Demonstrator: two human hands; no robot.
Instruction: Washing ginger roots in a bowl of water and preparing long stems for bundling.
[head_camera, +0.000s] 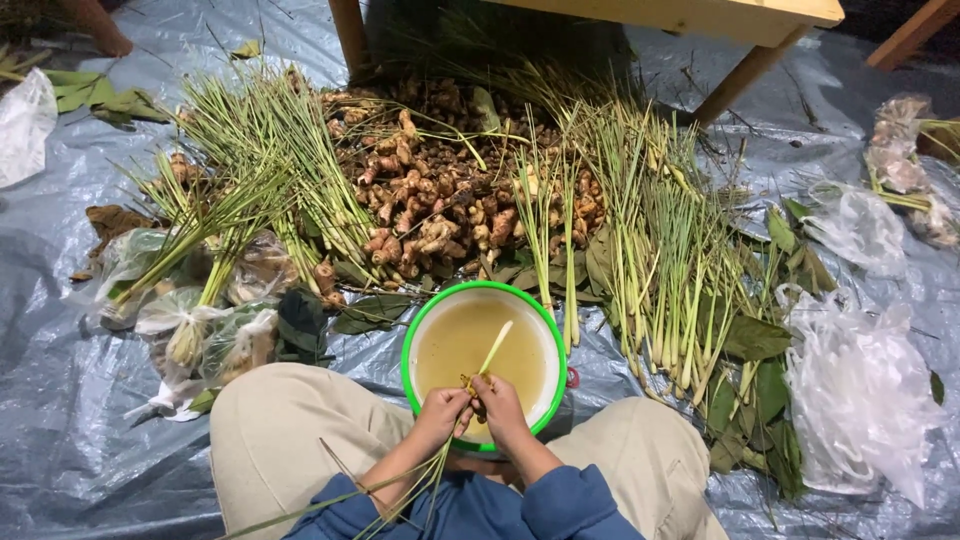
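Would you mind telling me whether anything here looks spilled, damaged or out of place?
Nothing stands out. The green-rimmed bowl sits upright with its murky liquid inside, and both hands hold a lemongrass stalk over it.

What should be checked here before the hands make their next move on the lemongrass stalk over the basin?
1. Both hands on the stalk: ok. The left hand and right hand pinch the lemongrass stalk together.
2. Stalk over the basin: ok. Its pale end lies above the murky water in the green-rimmed basin.
3. Basin steady: ok. It sits between the knees on the grey tarp.
4. More stalks within reach: ok. A lemongrass pile lies right of the basin.
5. Tool in the fingers: cannot tell; too small to see.
6. Leaf ends clear: not ok. Long blades trail over the blue sleeve.
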